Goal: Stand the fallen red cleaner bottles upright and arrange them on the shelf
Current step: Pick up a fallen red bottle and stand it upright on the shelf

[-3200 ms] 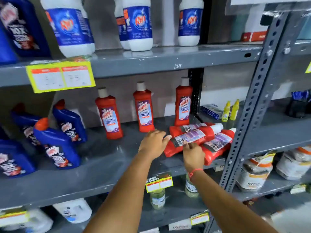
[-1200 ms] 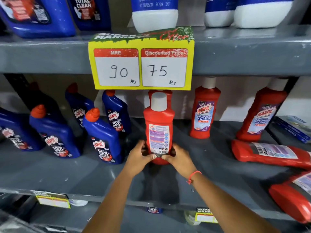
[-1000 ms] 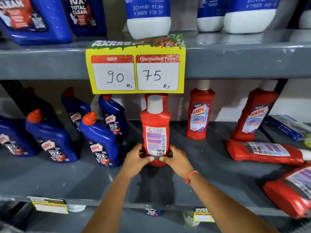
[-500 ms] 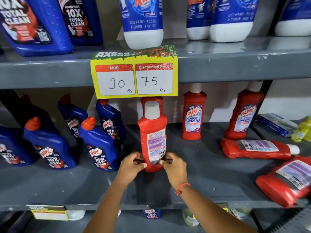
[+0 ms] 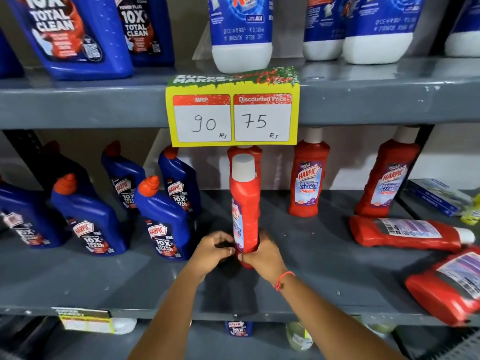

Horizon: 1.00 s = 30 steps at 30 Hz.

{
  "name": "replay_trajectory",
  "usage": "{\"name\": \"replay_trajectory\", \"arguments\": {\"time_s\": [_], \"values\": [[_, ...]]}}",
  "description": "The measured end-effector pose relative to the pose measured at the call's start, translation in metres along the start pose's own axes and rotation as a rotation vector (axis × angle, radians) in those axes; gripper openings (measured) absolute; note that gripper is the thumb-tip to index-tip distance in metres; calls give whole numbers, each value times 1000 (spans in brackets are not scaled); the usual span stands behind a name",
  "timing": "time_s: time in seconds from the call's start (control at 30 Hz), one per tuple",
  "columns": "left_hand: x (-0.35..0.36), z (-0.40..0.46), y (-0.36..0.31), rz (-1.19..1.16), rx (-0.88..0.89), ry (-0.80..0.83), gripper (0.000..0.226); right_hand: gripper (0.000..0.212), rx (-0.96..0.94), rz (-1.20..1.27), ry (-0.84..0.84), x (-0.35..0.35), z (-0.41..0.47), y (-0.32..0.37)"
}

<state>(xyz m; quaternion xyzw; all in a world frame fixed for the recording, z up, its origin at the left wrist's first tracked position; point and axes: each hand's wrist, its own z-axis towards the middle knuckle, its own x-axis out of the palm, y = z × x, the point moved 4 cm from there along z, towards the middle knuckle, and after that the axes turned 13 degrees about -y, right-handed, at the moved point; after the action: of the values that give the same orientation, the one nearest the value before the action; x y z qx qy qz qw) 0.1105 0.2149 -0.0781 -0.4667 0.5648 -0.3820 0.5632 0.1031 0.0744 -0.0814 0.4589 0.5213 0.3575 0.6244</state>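
Note:
A red cleaner bottle [image 5: 245, 203] with a white cap stands upright mid-shelf, its narrow side toward me. My left hand [image 5: 214, 249] and my right hand [image 5: 262, 253] both grip its base. Right behind it stands another red bottle [image 5: 257, 152], mostly hidden. Two more stand upright at the back: one [image 5: 309, 178] in the middle, one [image 5: 387, 178] further right. One fallen red bottle [image 5: 405, 233] lies flat at the right, cap pointing right. A second fallen one [image 5: 452, 284] lies at the front right edge.
Several blue toilet-cleaner bottles [image 5: 161, 222] stand left of my hands on the grey metal shelf [image 5: 104, 281]. A yellow price card [image 5: 232, 113] hangs from the shelf above. A blue box [image 5: 439, 196] lies at the far right. White-and-blue bottles stand overhead.
The held bottle has been turned about its upright axis, from back label facing me to narrow side facing me. Both hands stay on its base. The camera has moved closer.

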Motion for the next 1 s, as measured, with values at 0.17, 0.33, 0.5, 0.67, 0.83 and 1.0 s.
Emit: {"name": "replay_trajectory", "arguments": {"time_s": [0.17,0.33,0.5,0.67,0.83,1.0], "values": [[4,6,1,9,-8,89,52,52,22,26,133,-11,12,1],[3,6,4,64,67,-47,45,50,53,70,179,-16,19,-3],[3,4,1,143,131,-128,45,49,44,67,192,-18,21,-3],[-2,2,-12,535,121,-96,23,32,68,17,92,-33,23,-12],[16,-28,-29,767,-47,418,31,36,222,40,-277,-84,27,-24],[110,-42,-85,507,133,631,21,10,340,85,-552,-152,16,-37]]}}
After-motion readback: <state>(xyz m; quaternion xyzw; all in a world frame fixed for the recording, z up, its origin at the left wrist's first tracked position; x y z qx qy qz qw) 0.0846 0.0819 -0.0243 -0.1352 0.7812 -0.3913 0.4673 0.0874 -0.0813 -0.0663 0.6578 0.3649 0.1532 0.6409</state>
